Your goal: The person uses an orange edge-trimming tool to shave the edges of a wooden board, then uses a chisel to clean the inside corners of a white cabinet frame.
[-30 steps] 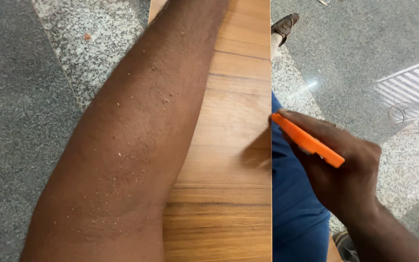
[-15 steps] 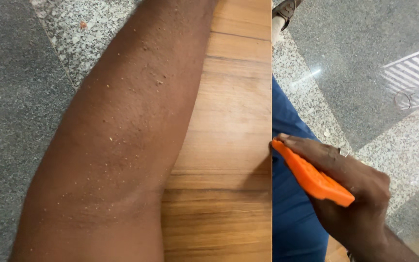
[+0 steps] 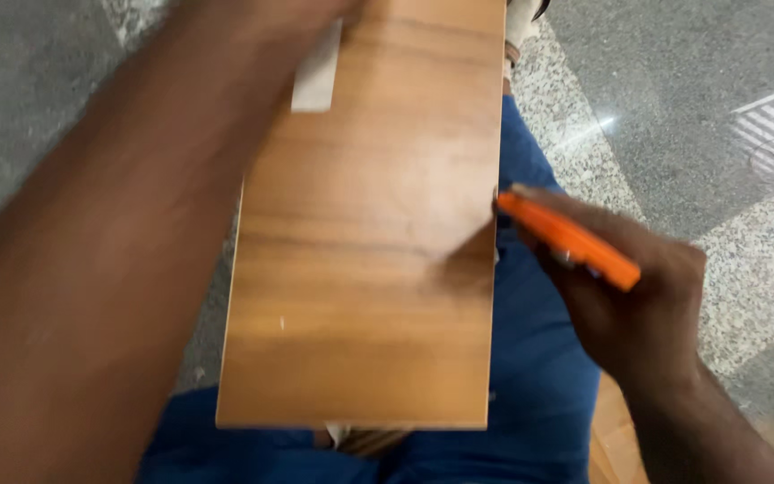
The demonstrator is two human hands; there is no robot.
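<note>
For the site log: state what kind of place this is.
Likely an indoor carpentry or fit-out spot worked at floor level, not a bench. A wood-grain board lies across the person's lap, the right hand holds an orange tool at its edge, and polished granite floor surrounds them.

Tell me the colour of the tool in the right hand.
Bright orange tool, held in the right hand; head view shows it.

Wood-grain brown board (image 3: 365, 233), orange tool (image 3: 571, 240), blue trousers (image 3: 530, 376), speckled grey floor (image 3: 736, 233), poss. white strip (image 3: 318, 76)
</note>
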